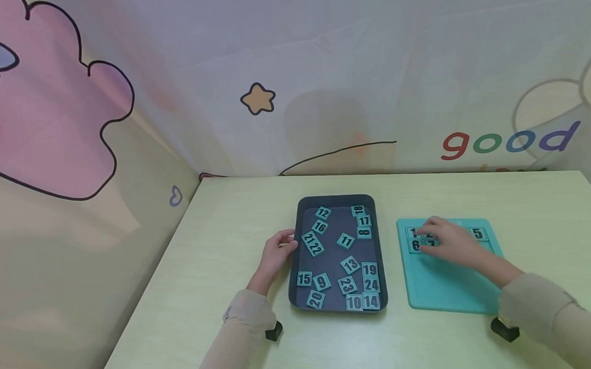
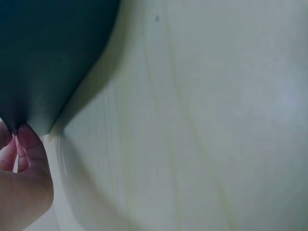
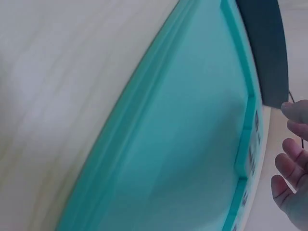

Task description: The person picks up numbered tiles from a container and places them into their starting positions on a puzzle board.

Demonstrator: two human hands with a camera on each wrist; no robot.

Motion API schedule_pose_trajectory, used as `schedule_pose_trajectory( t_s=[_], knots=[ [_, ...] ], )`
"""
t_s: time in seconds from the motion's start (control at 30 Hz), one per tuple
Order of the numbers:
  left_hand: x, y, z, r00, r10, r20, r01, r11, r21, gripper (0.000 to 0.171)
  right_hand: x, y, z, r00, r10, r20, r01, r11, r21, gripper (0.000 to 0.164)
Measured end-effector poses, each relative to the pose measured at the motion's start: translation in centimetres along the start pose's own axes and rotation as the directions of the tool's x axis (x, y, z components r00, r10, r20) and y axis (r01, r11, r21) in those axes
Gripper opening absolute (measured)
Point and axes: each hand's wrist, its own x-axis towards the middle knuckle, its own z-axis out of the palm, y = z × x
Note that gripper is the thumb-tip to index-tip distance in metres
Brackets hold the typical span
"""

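A dark grey tray (image 1: 333, 254) lies on the table, holding several loose teal number tiles, among them the 11 tile (image 1: 346, 240) and the 13 tile (image 1: 350, 265). At its left rim, my left hand (image 1: 275, 257) pinches the edge between thumb and fingers, which the left wrist view shows close up. To the right lies a teal board (image 1: 448, 282) with a raised border. Number tiles line its top, such as the 5 tile (image 1: 478, 234) and the 6 tile (image 1: 415, 246). Over these rows hovers my right hand (image 1: 449, 243), fingers apart and holding nothing, hiding some tiles.
Both things lie on a pale wooden table (image 1: 228, 226), with a strip of tabletop between tray and board. A printed cloth wall (image 1: 212, 100) rises behind the table's back edge, and another stands along the left. Black wrist pieces (image 1: 505, 329) hang under both sleeves.
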Motion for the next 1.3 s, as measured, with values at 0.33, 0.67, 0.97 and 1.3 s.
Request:
schedule_pose_trajectory(
  t_s=[0.33, 0.67, 0.97, 1.3],
  knots=[
    [0.1, 0.1, -0.1, 1.0, -0.012, 0.001, 0.012, 1.0, -0.008, 0.032, 1.8, -4.0, 0.7, 0.999, -0.046, -0.008, 0.046, 0.996, 0.078, 0.029],
    [0.3, -0.2, -0.1, 1.0, -0.001, 0.003, 0.001, 1.0, -0.004, 0.033, 3.9, -7.1, 1.6, 0.991, -0.135, 0.024, 0.133, 0.988, 0.072, 0.028],
    [0.2, 0.0, -0.1, 1.0, 0.015, 0.002, -0.015, 1.0, -0.001, 0.033, 6.1, -7.0, 2.2, 0.987, -0.152, 0.048, 0.152, 0.988, 0.016, 0.029],
    [0.1, -0.1, -0.1, 1.0, 0.011, 0.004, -0.011, 1.0, -0.001, 0.033, 8.3, -6.4, 2.9, 0.981, -0.194, 0.022, 0.194, 0.952, -0.239, 0.027]
  ],
)
